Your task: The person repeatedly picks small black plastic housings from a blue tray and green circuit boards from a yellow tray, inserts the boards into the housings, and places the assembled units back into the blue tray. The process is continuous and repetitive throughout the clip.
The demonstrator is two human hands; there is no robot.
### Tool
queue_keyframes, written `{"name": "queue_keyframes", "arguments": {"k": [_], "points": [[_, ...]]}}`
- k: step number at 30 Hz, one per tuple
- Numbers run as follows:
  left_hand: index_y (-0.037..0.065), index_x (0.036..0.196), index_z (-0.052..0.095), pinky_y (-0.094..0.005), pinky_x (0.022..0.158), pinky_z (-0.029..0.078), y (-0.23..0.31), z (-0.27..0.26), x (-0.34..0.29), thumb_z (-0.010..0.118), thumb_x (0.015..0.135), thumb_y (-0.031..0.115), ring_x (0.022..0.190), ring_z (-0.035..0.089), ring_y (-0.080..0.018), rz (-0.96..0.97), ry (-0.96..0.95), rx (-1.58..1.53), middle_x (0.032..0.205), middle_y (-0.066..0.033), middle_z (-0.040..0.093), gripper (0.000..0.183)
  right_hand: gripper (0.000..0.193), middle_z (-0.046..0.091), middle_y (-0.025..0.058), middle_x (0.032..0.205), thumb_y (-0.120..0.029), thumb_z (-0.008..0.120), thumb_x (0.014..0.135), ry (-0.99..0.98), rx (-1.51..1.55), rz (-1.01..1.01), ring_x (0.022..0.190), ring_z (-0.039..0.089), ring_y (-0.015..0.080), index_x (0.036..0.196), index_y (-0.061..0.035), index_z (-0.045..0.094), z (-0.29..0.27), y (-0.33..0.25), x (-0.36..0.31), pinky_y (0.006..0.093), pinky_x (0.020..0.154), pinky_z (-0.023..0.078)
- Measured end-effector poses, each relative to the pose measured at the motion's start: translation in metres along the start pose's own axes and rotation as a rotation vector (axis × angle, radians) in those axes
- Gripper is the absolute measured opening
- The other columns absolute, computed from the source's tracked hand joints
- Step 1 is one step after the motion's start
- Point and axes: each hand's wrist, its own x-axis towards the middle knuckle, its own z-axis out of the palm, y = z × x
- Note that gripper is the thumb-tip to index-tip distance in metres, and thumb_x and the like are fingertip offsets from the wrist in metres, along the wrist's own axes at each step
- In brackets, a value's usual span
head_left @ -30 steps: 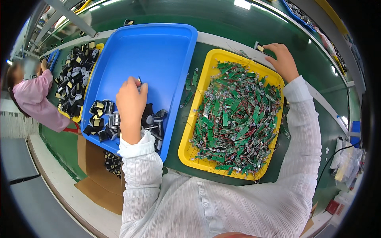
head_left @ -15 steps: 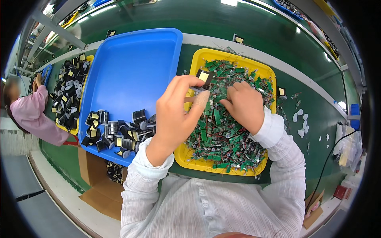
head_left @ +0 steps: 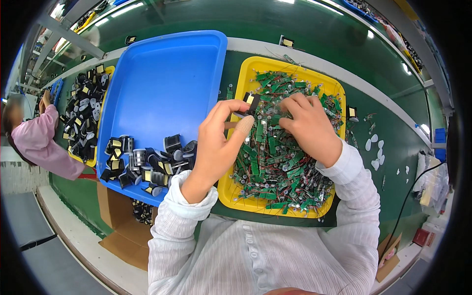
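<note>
While the left hand [head_left: 216, 132] pinches a small black housing [head_left: 254, 104] between thumb and fingertips, the right hand [head_left: 313, 127] bends its fingers down over the green circuit boards [head_left: 275, 147]. The two hands are apart, near each other but not touching. The left is closed on the housing; whether the right's fingertips grip a board or only rest among the pile, I cannot tell, since the spot beneath them is hidden and slightly blurred.

The housing hangs over the upper left part of the yellow tray [head_left: 225, 191], above the pile. To do this well, the left hand should hold the housing by its edges, lightly and steadily. The right is best served by taking a single board between thumb and forefinger and lifting it gently, because the wired boards lie tangled and a hard tug could strain a joint.

The housing's pale yellow pad [head_left: 250, 99] faces up toward the head camera. Its long axis seems to run away from the person, leaning a little to the right at the far end, with the near end partly covered by the fingers; its underside is out of sight.
</note>
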Motion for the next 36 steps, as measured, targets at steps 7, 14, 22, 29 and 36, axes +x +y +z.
{"name": "queue_keyframes", "arguments": {"k": [7,14,22,29,36], "points": [[-0.002,0.108,0.05,-0.0288,0.082,0.047,-0.005,0.008,-0.006,0.054,0.086,0.009,0.094,0.054,-0.0131,-0.189,-0.082,-0.321,0.102,-0.007,0.055,0.025,0.012,0.057,0.0041,0.078,-0.008,0.065,0.072,0.149,0.671,0.299,0.075,0.055,0.0163,0.083,-0.0047,0.06,-0.028,-0.01,-0.002,0.0284,0.065,0.042],[-0.002,0.111,0.049,-0.0298,0.083,0.047,-0.001,0.015,-0.012,0.055,0.085,0.008,0.101,0.052,-0.0146,-0.193,-0.131,-0.509,0.106,-0.0077,0.053,0.028,0.01,0.061,0.0044,0.068,-0.003,0.064,0.075,0.362,1.072,0.507,0.054,0.052,0.0072,0.083,0.0005,0.059,-0.011,-0.034,-0.006,0.02,0.05,0.04],[-0.002,0.109,0.052,-0.0277,0.083,0.047,-0.006,0.016,-0.013,0.059,0.083,0.006,0.103,0.05,-0.0157,-0.097,-0.148,-0.468,0.111,-0.0094,0.047,0.028,0.009,0.06,0.0042,0.066,-0.004,0.064,0.073,0.416,1.177,0.491,0.053,0.052,0.008,0.079,0.0,0.059,-0.001,-0.038,-0.008,0.0206,0.047,0.04],[-0.001,0.107,0.054,-0.0276,0.083,0.047,-0.003,0.018,-0.012,0.06,0.081,0.004,0.101,0.051,-0.0154,-0.048,-0.124,-0.434,0.11,-0.0092,0.048,0.027,0.01,0.057,0.0044,0.064,-0.002,0.065,0.069,0.449,1.002,0.506,0.049,0.048,0.0087,0.076,-0.0009,0.057,-0.005,-0.041,-0.008,0.0212,0.043,0.037],[0.0,0.103,0.055,-0.0282,0.081,0.048,0.0,0.021,-0.013,0.063,0.078,0.003,0.099,0.053,-0.016,-0.023,-0.102,-0.368,0.107,-0.0098,0.051,0.026,0.01,0.054,0.0045,0.062,-0.001,0.064,0.067,0.46,0.93,0.473,0.046,0.046,0.0098,0.074,-0.0013,0.057,-0.008,-0.042,-0.008,0.0223,0.041,0.036]]}}
